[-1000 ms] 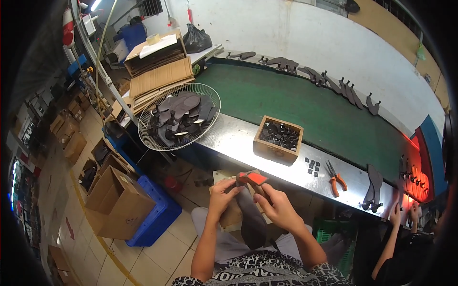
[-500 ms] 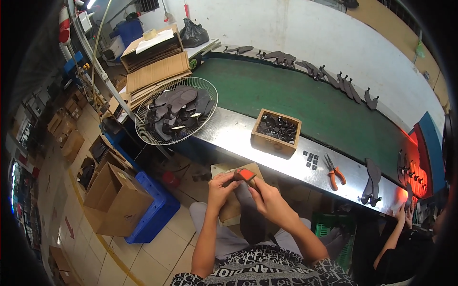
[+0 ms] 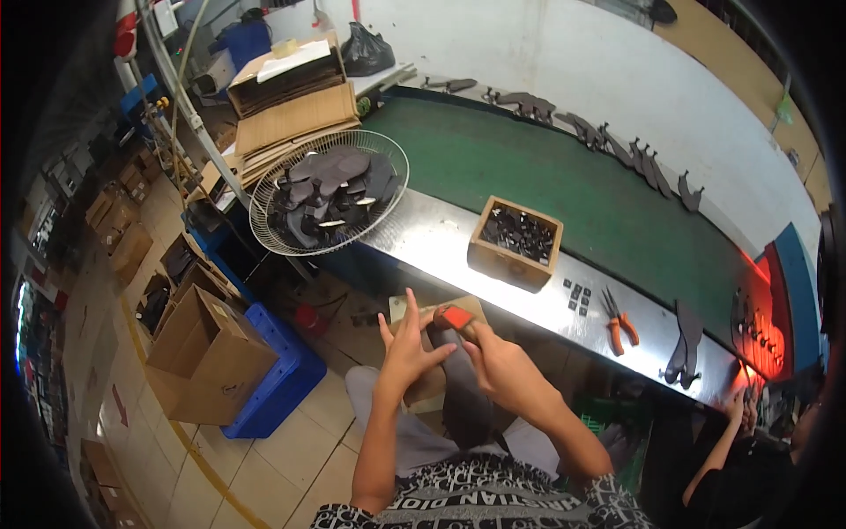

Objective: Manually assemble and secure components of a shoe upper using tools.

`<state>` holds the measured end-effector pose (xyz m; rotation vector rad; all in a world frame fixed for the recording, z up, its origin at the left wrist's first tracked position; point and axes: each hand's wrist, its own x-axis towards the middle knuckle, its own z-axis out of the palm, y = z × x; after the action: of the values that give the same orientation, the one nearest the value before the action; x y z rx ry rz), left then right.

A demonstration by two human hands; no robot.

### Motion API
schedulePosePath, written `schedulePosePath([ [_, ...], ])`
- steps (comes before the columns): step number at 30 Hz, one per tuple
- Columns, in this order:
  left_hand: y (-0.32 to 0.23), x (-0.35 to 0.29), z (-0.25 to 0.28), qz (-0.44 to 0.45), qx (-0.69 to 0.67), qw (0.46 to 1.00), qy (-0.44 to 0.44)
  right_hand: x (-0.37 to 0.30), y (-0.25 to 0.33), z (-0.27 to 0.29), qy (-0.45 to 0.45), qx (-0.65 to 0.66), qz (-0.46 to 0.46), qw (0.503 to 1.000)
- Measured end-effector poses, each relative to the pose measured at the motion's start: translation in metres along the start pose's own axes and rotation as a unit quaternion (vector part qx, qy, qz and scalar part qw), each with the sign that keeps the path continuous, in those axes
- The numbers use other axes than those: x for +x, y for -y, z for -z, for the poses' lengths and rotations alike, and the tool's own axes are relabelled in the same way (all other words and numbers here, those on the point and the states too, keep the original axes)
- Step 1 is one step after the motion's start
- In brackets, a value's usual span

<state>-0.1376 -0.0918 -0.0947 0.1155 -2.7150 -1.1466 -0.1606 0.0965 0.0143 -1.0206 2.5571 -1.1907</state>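
1 long, smooth, dark gray piece (image 3: 467,401) slants down toward the person's lap (image 3: 533,445), wider near the bottom. By its top is a red-orange block (image 3: 456,316). The left hand (image 3: 407,354) has fingers spread wide, thumb by the gray piece. The right hand (image 3: 509,372) is curled, gripping the red-orange block.

Forearms (image 3: 376,445) reach forward, left hand (image 3: 408,354) splaying its fingers (image 3: 411,310) upward, right hand (image 3: 507,366) curled, apparently in a grip.
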Motion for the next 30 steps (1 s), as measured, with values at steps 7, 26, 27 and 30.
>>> schedulePosePath([
  [7,-0.012,0.003,0.009,-0.021,0.081,0.996,0.024,-0.009,-0.011,-0.002,0.027,-0.073,0.02,0.997],
  [26,-0.125,-0.093,0.066,0.022,-0.363,0.918,0.159,-0.002,-0.053,-0.006,0.014,-0.332,0.224,0.916],
  [27,-0.128,-0.094,0.066,0.028,-0.377,0.912,0.161,-0.009,-0.043,0.003,0.057,-0.082,0.218,0.971],
  [30,-0.13,-0.095,0.063,0.09,-0.389,0.89,0.221,-0.043,-0.03,0.001,0.146,0.437,0.132,0.878],
])
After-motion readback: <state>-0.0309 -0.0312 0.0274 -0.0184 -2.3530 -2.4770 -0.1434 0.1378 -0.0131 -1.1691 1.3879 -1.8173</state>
